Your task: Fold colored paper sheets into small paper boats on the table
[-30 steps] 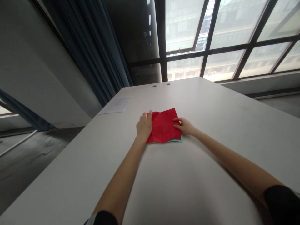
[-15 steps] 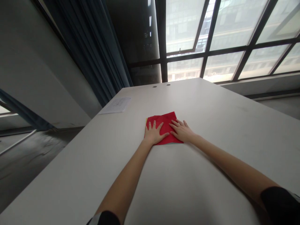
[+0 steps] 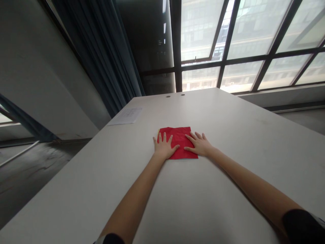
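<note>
The red sheet (image 3: 179,139) lies almost flat on the desk (image 3: 193,196), its smoothing seemingly mostly done, slight creases left; a yellow sliver (image 3: 158,131) (perhaps another sheet underneath) shows at its far left corner. The left hand (image 3: 163,148) spreads wide on the sheet's left side, the right hand (image 3: 200,145) splays across its right edge, neither gripping anything

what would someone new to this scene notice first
The eye would probably go first to the bright red sheet on the pale table, with the left hand spread over its left side and the right hand over its right. Next come the bright windows at the upper right, beyond the table, and the dark blue curtain at the upper left.
</note>
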Demonstrator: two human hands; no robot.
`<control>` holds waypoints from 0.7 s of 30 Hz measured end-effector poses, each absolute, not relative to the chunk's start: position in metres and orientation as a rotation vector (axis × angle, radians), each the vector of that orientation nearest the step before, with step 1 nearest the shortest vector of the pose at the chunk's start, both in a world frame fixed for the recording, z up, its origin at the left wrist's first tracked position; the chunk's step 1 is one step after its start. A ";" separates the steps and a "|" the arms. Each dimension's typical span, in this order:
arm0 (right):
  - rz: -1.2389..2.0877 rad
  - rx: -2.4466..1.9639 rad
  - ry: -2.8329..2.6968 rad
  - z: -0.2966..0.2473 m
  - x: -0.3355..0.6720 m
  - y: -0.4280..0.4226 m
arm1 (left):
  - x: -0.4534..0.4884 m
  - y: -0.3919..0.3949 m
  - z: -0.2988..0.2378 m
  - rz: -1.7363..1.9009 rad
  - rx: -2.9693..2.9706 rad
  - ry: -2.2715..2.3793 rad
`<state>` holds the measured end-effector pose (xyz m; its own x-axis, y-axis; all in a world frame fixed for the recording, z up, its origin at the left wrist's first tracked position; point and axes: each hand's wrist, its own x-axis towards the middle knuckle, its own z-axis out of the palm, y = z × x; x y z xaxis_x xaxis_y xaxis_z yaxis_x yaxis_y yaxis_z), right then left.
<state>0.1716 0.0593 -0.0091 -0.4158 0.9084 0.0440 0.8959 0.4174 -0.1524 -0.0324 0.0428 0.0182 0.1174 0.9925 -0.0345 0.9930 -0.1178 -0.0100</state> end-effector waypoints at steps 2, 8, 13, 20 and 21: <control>0.157 -1.620 -2.546 -0.008 0.172 0.059 | -0.019 0.036 0.021 -0.039 2.407 1.971; 0.165 -1.579 -2.527 -0.002 0.174 0.054 | -0.003 0.027 0.023 -0.010 2.246 1.892; 0.195 -1.519 -2.520 0.003 0.174 0.050 | -0.055 0.051 0.037 -0.027 2.056 1.966; 0.198 -1.493 -2.504 0.003 0.174 0.048 | -0.164 0.065 0.027 0.023 1.809 2.351; 0.192 -1.492 -2.505 0.003 0.174 0.048 | -0.175 0.065 0.023 0.042 1.829 2.360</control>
